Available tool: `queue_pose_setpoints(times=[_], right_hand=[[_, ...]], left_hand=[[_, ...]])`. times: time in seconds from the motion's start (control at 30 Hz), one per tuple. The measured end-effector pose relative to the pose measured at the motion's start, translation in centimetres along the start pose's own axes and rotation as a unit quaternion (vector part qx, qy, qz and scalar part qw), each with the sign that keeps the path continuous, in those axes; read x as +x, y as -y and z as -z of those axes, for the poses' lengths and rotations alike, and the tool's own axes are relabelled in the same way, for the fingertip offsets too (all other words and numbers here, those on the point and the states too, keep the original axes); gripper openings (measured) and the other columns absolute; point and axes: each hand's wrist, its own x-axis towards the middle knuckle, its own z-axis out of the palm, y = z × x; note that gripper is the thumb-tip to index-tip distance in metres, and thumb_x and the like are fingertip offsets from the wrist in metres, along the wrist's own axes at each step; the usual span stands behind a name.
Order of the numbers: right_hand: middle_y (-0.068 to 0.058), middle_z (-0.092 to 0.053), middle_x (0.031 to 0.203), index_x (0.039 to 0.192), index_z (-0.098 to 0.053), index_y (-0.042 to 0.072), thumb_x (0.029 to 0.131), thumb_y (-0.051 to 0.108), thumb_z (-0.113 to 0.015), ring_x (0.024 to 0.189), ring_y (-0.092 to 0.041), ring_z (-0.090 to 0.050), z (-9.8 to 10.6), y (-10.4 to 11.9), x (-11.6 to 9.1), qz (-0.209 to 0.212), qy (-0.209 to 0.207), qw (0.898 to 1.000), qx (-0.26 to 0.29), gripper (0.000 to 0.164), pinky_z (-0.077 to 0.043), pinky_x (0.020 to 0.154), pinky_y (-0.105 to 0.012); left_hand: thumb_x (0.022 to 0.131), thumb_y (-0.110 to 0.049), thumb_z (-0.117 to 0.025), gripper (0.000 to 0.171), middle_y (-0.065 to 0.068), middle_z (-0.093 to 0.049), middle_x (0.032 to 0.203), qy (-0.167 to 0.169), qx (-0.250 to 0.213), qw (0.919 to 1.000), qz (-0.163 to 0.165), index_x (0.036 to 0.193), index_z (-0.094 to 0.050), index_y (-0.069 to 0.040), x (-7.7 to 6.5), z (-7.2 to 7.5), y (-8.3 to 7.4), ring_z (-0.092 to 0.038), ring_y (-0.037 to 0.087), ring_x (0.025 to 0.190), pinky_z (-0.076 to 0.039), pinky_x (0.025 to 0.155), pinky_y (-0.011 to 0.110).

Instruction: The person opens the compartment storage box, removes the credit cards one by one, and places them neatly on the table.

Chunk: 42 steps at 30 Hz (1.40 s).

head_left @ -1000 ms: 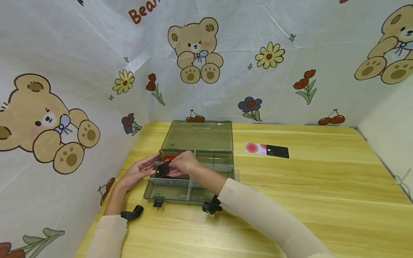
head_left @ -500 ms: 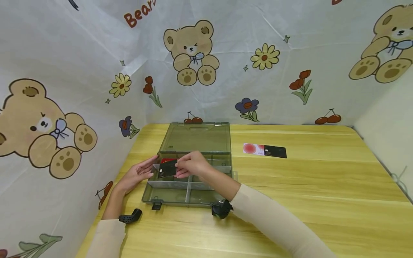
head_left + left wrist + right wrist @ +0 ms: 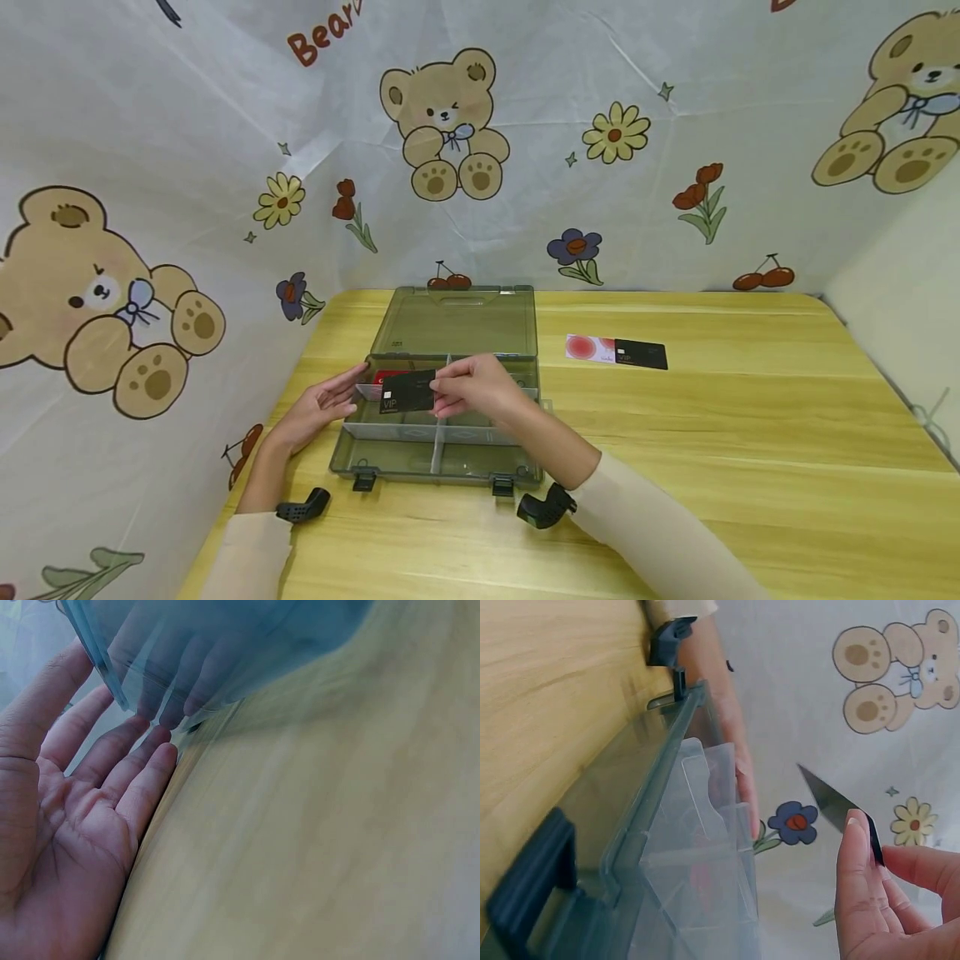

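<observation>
Over the left side of a translucent green compartment box (image 3: 390,457), my right hand (image 3: 480,387) pinches a black VIP card (image 3: 405,393) by its right edge. In the right wrist view the thumb and fingers grip the same card (image 3: 832,802), tilted and clear of the box. My left hand (image 3: 318,410) touches the left wall of the box, its fingers straight against the side in the left wrist view (image 3: 97,787). A red card (image 3: 387,377) lies in the back left compartment, partly hidden behind the black card. The box's lid (image 3: 457,321) is raised and leans back.
On the wooden table (image 3: 712,467), right of the box, a pink and white card (image 3: 589,348) lies beside another black VIP card (image 3: 641,354). Two black latches (image 3: 364,481) hang at the box's front. A bear-print cloth (image 3: 517,150) stands behind and to the left.
My right hand has lifted the black card up out of the left compartment and moved it to the right, turning its face to view. The left hand stays at the box's side.
</observation>
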Motion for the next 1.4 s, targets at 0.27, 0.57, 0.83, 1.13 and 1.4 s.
queue_pose_setpoints(times=[0.27, 0.57, 0.83, 1.13, 1.4], right_hand=[[-0.015, -0.073, 0.08, 0.111, -0.071, -0.008, 0.096, 0.004, -0.068, 0.069, -0.021, -0.073, 1.5, 0.0, -1.8, 0.019, -0.008, 1.0, -0.002, 0.02, -0.062, 0.079, -0.047], [-0.012, -0.073, 0.078, 0.112, -0.068, -0.013, 0.096, 0.004, -0.068, 0.067, -0.018, -0.072, 3.7, -0.5, -3.8, 0.04, -0.017, 0.999, 0.01, 0.024, -0.064, 0.074, -0.04], [-0.011, -0.073, 0.079, 0.112, -0.067, -0.014, 0.097, 0.005, -0.066, 0.069, -0.018, -0.072, 6.3, -1.3, -5.7, 0.04, -0.036, 0.999, 0.009, 0.023, -0.064, 0.072, -0.035], [-0.012, -0.072, 0.082, 0.113, -0.066, -0.014, 0.098, 0.008, -0.066, 0.071, -0.019, -0.073, 8.6, -1.9, -7.1, 0.037, -0.058, 0.998, -0.009, 0.026, -0.063, 0.072, -0.033], [-0.01, -0.071, 0.085, 0.116, -0.063, -0.016, 0.098, 0.007, -0.066, 0.073, -0.02, -0.073, 10.1, -2.5, -8.2, 0.051, -0.065, 0.996, -0.014, 0.029, -0.063, 0.076, -0.037]], left_hand=[[0.1, 0.008, -0.053, 0.065, 0.02, -0.017, 0.167, -0.003, -0.007, 1.0, 0.002, 0.159, -0.028, -0.001, 0.0, 0.0, -0.3, -0.016, 0.038, 0.152, -0.031, 0.115, 0.018], [0.101, 0.006, -0.053, 0.064, 0.018, -0.018, 0.167, 0.001, -0.001, 1.0, 0.003, 0.159, -0.028, -0.001, 0.1, 0.2, 0.0, -0.018, 0.036, 0.152, -0.032, 0.114, 0.017], [0.101, 0.008, -0.053, 0.065, 0.018, -0.016, 0.167, 0.006, -0.01, 0.9999, 0.002, 0.16, -0.027, 0.0, 0.1, 0.1, 0.3, -0.017, 0.036, 0.152, -0.031, 0.114, 0.017], [0.101, 0.007, -0.053, 0.065, 0.018, -0.017, 0.167, 0.002, -0.009, 1.0, 0.002, 0.16, -0.028, -0.002, -0.1, 0.2, 0.3, -0.019, 0.033, 0.152, -0.031, 0.115, 0.018], [0.101, 0.008, -0.053, 0.065, 0.018, -0.016, 0.167, 0.001, -0.012, 0.9999, 0.003, 0.16, -0.028, -0.002, -0.1, 0.1, 0.2, -0.017, 0.036, 0.152, -0.031, 0.115, 0.018]])
